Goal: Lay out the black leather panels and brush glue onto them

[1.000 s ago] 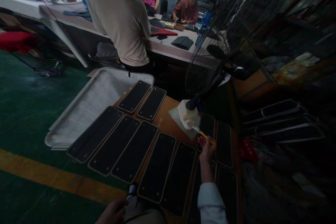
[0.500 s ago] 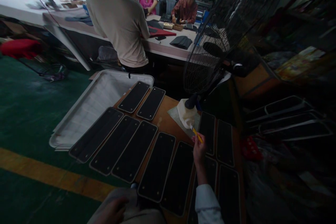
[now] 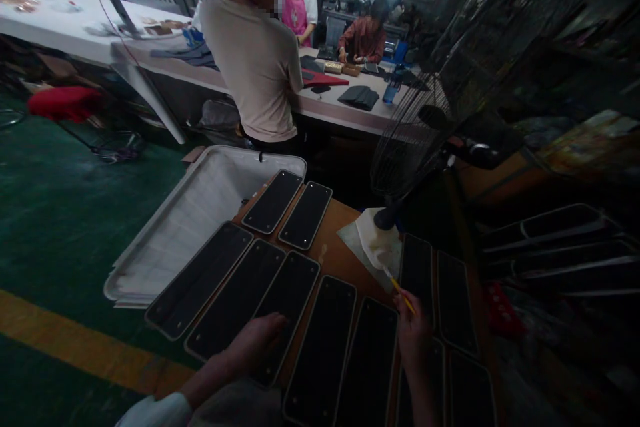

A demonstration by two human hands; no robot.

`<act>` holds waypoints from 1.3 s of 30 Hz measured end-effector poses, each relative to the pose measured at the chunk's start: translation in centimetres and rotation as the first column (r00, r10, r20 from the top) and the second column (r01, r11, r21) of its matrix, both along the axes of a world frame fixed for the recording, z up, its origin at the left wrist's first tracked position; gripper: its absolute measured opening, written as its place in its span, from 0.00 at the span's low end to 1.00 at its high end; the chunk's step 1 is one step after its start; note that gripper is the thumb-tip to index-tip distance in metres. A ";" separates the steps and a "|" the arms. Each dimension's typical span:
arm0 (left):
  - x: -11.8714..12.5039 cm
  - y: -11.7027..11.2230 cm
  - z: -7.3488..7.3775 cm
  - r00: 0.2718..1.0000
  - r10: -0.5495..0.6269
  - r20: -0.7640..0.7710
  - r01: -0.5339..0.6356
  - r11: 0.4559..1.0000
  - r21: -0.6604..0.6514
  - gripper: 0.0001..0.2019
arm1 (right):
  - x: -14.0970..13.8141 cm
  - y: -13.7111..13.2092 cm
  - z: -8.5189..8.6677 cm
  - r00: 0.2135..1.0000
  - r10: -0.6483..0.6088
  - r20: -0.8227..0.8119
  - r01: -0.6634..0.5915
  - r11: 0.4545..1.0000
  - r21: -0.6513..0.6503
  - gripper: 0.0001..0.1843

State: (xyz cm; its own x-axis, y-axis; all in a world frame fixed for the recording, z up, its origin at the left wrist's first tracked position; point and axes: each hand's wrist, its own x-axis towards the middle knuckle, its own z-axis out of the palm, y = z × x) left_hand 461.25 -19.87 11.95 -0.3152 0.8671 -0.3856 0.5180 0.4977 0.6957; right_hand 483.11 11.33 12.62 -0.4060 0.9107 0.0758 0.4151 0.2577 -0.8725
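My right hand (image 3: 414, 323) is closed round the yellow handle of a small brush (image 3: 401, 292). The brush's far end is at the cut-open side of a whitish plastic container (image 3: 373, 240) with a dark cap. That container rests on a grey-green sheet (image 3: 353, 235). Over a black rounded panel (image 3: 295, 283) with a pale border is my left hand (image 3: 263, 337); its fingers are too dark to make out, and whether it touches the panel I cannot tell. Several similar panels, such as one black panel (image 3: 320, 347), lie in rows on a brown board (image 3: 333, 220), with small studs near their corners.
A white plastic tub (image 3: 165, 240) stands left of the board. Behind the board is a wire-caged fan (image 3: 405, 140). One person (image 3: 255, 67) stands at a long white table (image 3: 330, 103), with two others beyond. Dark panels with pale edges (image 3: 550, 233) are at the right.
My left hand has moved up and forward from my lap to over a panel. My right hand still holds the brush at the container. The view has shifted, so the scene sits lower and further right.
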 end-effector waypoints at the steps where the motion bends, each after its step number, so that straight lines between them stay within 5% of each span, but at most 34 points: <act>1: -1.8 1.1 0.3 0.998 -0.035 -0.050 0.036 0.999 0.025 0.15 | -0.3 -0.7 0.8 0.999 -0.043 -0.029 0.040 0.996 -0.075 0.24; 7: -12.8 6.3 0.0 0.945 -0.040 -0.324 0.093 0.984 0.150 0.15 | -8.8 -3.5 4.7 0.984 -0.093 -0.153 0.048 0.960 -0.276 0.25; 13: -19.5 8.0 -3.9 0.871 -0.016 -0.492 0.164 0.952 0.260 0.17 | -22.3 -2.8 3.9 0.979 0.059 -0.193 -0.094 0.980 -0.177 0.23; 18: -21.0 8.4 -5.7 0.827 -0.071 -0.557 0.241 0.941 0.237 0.12 | -30.2 0.0 1.8 0.973 0.216 -0.077 -0.220 0.974 -0.054 0.21; 24: -21.5 8.8 -6.4 0.819 -0.088 -0.567 0.263 0.936 0.235 0.10 | -35.6 4.0 -0.2 0.950 0.299 0.092 -0.309 0.941 0.135 0.22; 30: -21.7 8.8 -6.8 0.817 -0.109 -0.566 0.278 0.935 0.222 0.11 | -38.1 6.4 -1.3 0.918 0.344 0.198 -0.390 0.879 0.276 0.21; 39: -21.6 8.9 -7.3 0.829 -0.088 -0.552 0.254 0.939 0.231 0.11 | -39.1 7.1 -3.1 0.905 0.339 0.256 -0.409 0.858 0.310 0.22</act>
State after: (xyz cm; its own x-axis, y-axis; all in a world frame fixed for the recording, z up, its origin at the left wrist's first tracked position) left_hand 439.70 -10.95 4.65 -0.2335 0.9702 0.0650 0.9024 0.1913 0.3861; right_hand 444.06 18.43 9.48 -0.7486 0.6151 0.2477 0.3705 0.6978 -0.6131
